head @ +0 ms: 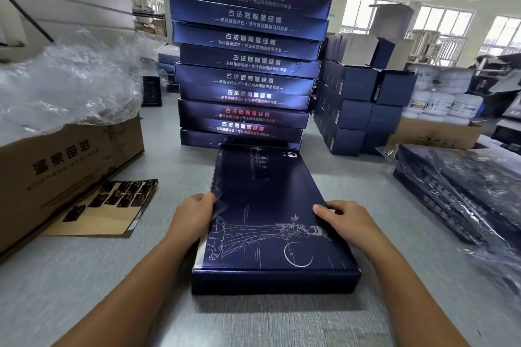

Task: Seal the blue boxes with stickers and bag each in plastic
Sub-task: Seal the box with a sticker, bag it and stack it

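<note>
In the head view, a flat blue box [270,222] is seen lying on the grey tabletop [84,290], its long axis running away from the camera. White line art and a crescent are printed on its lid. Its far end touches or nearly touches the foot of a tall stack [245,65] of like boxes, each turned so that its printed side faces the camera.

The box is held at both long edges. The left hand [194,214] is curled round the left edge, with the fingertips laid on the lid. A thin, glossy, translucent film is seen just under those fingertips; whether it is a sticker or plastic cannot be told. The right hand [346,220] is closed on the right edge, with the thumb laid flat on the lid and the fingers bent down over the side.

To the left, a brown carton [70,169] is stood on the tabletop and filled with crumpled clear bags [70,84]. A sticker sheet [112,203] with dark labels is laid beside it, one edge tucked against the carton. To the right, a low pile of bagged boxes [456,191] is seen, wrapped in shiny plastic. Behind it, dark cartons [361,110] are stacked in rows.
</note>
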